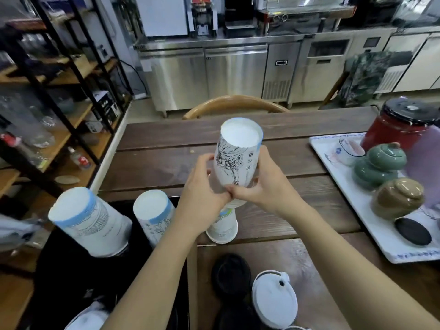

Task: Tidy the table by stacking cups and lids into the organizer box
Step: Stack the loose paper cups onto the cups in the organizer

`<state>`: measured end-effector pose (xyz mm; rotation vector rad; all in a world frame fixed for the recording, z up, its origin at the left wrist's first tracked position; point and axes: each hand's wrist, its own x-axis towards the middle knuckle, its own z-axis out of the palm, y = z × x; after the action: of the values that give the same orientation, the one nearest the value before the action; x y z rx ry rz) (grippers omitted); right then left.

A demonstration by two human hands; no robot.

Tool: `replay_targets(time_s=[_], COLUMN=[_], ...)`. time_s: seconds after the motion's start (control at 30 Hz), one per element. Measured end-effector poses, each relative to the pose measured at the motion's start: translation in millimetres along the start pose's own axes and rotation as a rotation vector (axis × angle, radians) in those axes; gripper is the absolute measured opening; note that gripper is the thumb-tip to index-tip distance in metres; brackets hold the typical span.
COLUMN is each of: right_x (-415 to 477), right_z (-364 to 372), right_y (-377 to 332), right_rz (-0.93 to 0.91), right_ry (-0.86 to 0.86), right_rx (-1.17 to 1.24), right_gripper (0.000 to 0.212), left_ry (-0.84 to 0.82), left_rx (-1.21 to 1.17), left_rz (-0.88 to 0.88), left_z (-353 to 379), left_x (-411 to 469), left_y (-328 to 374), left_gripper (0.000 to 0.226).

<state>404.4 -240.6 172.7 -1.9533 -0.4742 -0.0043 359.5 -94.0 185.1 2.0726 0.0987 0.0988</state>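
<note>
- Both hands meet at centre frame on an inverted paper cup (238, 158), base up, printed with a line drawing; left hand (202, 186) wraps the cup's left wall with fingers curled round it; right hand (259, 186) takes the right wall, thumb low near the rim, remaining fingers behind the cup and hidden.
- The thumbs touch just below the drawing; judged: a two-sided hold to keep the cup square while it nests downward.
- Directly beneath, a short stack of cups (222, 228) stands mouth down on the wooden table (297, 225); the held cup's rim overlaps the stack's top; how far it has seated cannot be told, as the hands cover the joint.
- Organizer box (71, 282), black, occupies lower left; two inverted cup stacks already stand in it: larger one (90, 222) far left, second (153, 213) beside the left forearm; both lean in this wide-angle view.
- Lids wait at bottom centre: black lid (231, 273) and white lid (273, 298), outside the box, on the table.
- Open room: bare planks above and right of the hands; clear path leftward toward the box is narrow, since the second stack stands close.
- Right edge: white tray (352, 198) with ceramic jars (381, 165), well apart from the hands; table's near-left edge meets the box; judged risk: tipping the box stacks on transfer.
</note>
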Motion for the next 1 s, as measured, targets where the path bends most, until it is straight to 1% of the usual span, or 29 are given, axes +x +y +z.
replay_targets(time_s=[0.07,0.13,0.23,0.27,0.3,0.33,0.4,0.47,0.5,0.57,0.63,0.7,0.77,0.8,0.83,0.9,0.93,1.0], right_x=[1.4,1.2,-2.1,-3.5,-5.6,-7.8,-10.5,-12.1,-11.5,-10.0,-7.4,-7.6,-9.9,-12.1,-13.6,-14.6,-15.6,-19.4], right_z=[12.3,23.6,39.9,44.8,48.7,51.3,55.9,59.1,61.9,68.1,75.5,74.5,71.8,70.3,70.4,74.6,76.9,77.7], right_y=[5.2,14.7,34.0,41.8,49.7,57.4,73.1,84.5,90.0,104.7,129.9,125.1,119.8,118.8,117.5,121.1,126.3,141.5], right_rz=[0.030,0.055,0.118,0.146,0.164,0.179,0.228,0.295,0.308,0.330,0.363,0.359,0.346,0.366,0.352,0.325,0.346,0.350], right_ry=[-0.060,-0.118,-0.225,-0.251,-0.277,-0.304,-0.345,-0.363,-0.357,-0.361,-0.386,-0.388,-0.380,-0.412,-0.433,-0.377,-0.356,-0.339], right_rx=[0.015,0.006,-0.064,-0.088,-0.108,-0.123,-0.145,-0.143,-0.157,-0.210,-0.235,-0.234,-0.152,-0.105,-0.091,-0.136,-0.151,-0.166], right_gripper=[0.060,0.063,0.072,0.075,0.079,0.081,0.083,0.083,0.084,0.084,0.092,0.098,0.086,0.078,0.072,0.060,0.062,0.079], left_ry=[0.018,0.012,-0.079,-0.108,-0.115,-0.096,0.000,0.131,0.185,0.245,0.248,0.242,0.250,0.248,0.239,0.224,0.222,0.221], left_rx=[0.045,0.091,0.135,0.105,0.012,-0.143,-0.495,-0.719,-0.775,-0.850,-0.867,-0.861,-0.839,-0.824,-0.819,-0.805,-0.803,-0.826], left_rz=[-0.065,-0.140,-0.317,-0.386,-0.470,-0.569,-0.785,-0.912,-0.935,-0.958,-0.965,-0.964,-0.983,-0.999,-1.010,-1.026,-1.027,-1.019], left_z=[-0.3,2.0,13.7,18.2,22.2,26.1,32.2,38.5,41.7,47.4,52.3,57.4,61.8,62.9,63.2,63.6,63.5,64.9], left_x=[-3.8,-6.0,-8.6,-9.4,-8.4,-6.0,-1.4,-1.4,-0.8,-0.5,1.0,3.4,4.6,4.3,4.0,2.2,1.5,0.7], left_y=[-10.3,-19.6,-36.7,-42.4,-48.9,-54.1,-55.7,-51.9,-51.4,-48.1,-48.8,-53.8,-59.4,-61.5,-61.3,-58.3,-56.2,-54.5], left_gripper=[0.066,0.063,0.059,0.056,0.053,0.048,0.039,0.028,0.024,0.024,0.035,0.045,0.048,0.050,0.052,0.056,0.058,0.060])
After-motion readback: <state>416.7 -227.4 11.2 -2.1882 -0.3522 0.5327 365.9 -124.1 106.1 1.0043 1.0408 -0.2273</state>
